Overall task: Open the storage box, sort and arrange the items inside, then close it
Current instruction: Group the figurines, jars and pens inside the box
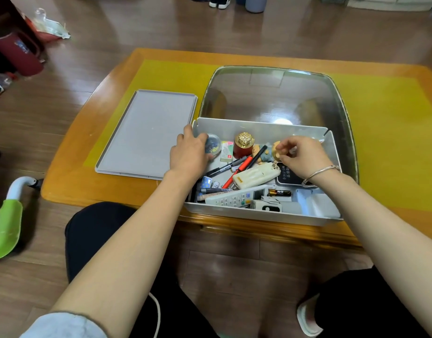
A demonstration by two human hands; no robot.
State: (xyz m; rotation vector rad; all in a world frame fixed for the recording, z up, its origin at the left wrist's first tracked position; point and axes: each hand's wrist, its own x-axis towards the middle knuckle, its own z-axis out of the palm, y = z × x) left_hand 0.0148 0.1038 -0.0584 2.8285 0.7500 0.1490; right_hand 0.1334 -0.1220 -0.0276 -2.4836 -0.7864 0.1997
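Note:
The grey storage box (259, 129) stands open on the table, its flat grey lid (146, 132) lying to its left. Inside lie a red jar with a gold cap (244, 145), a small bear figure (261, 152), several pens (237, 165), a cream case (255, 176), a white remote (234, 197), a battery (279, 192) and a round clear case (213, 145). My left hand (189, 152) curls round the round clear case at the box's far left corner. My right hand (300, 152) pinches the bear figure's head with fingertips.
A large clear tray (273, 93) sits under and behind the box on the yellow mat (393, 142). The wooden table's front edge (234, 228) is right before my knees. A green child seat (5, 220) and a red bin (17, 52) stand on the floor at left.

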